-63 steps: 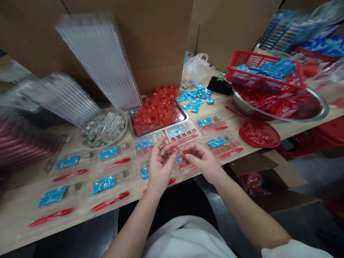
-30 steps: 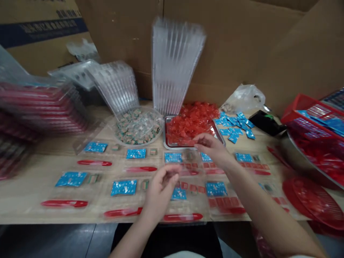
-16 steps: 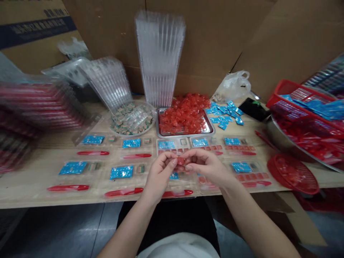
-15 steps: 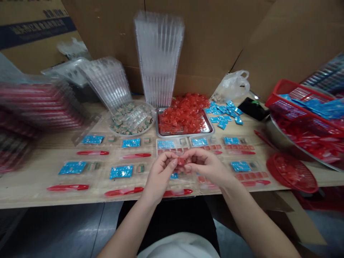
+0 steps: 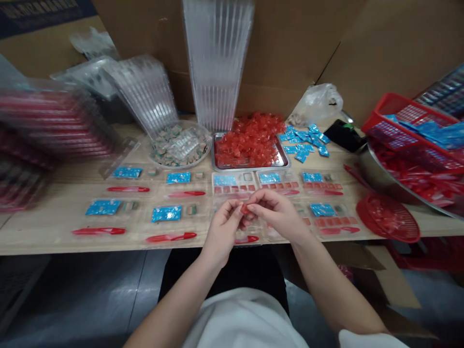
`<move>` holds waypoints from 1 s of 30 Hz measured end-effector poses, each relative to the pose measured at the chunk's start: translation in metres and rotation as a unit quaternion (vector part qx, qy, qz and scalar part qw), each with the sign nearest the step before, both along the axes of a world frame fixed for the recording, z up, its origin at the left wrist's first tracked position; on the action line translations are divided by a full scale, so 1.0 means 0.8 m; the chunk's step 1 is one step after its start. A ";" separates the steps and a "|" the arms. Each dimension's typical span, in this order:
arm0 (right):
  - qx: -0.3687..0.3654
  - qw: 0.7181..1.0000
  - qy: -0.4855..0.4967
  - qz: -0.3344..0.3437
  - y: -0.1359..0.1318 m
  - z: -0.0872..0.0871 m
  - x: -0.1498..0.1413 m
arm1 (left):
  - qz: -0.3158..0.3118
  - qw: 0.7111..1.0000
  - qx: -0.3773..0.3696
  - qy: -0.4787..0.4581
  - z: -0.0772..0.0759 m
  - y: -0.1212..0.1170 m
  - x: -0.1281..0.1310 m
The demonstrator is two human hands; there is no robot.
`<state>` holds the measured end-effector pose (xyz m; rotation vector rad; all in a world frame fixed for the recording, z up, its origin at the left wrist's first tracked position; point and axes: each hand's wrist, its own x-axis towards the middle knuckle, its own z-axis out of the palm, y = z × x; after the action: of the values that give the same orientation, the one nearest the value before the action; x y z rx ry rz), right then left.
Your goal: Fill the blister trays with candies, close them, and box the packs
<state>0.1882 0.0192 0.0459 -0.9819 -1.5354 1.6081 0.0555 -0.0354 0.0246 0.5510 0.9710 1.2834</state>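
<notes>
Red, small and glossy, a plastic-looking piece (image 5: 245,209) sits pinched between the fingertips of the left hand (image 5: 224,226) and the right hand (image 5: 276,214), nearer than the heap of shiny red pieces (image 5: 249,142) beyond them, and likely handles best under a light, even grip.

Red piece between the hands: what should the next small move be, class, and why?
Perhaps lower the red piece into the clear tray beneath: the left hand and right hand pinch it above, and nearby trays hold rows of similar pieces.
</notes>
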 end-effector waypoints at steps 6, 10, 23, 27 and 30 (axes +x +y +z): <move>-0.051 0.998 -0.010 -0.036 -0.007 -0.010 -0.013 | 0.050 0.994 0.024 0.090 -0.010 -0.007 -0.006; -0.202 0.976 0.077 -0.023 -0.018 -0.029 -0.021 | 0.147 0.961 0.078 0.221 -0.020 -0.011 -0.009; -0.283 0.950 0.131 0.022 -0.044 -0.039 -0.016 | 0.076 0.973 0.179 0.126 -0.021 -0.042 -0.013; -0.244 0.966 0.090 0.001 -0.059 -0.044 -0.026 | 0.109 0.963 0.168 0.182 -0.023 -0.051 -0.018; -0.174 0.984 0.034 -0.010 -0.061 -0.042 -0.032 | 0.116 0.962 0.150 0.198 -0.024 -0.048 -0.024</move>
<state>0.1625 -0.0298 0.0124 -1.1079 -1.2166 1.9151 0.0362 -0.0741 0.0055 0.9796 1.2037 1.5794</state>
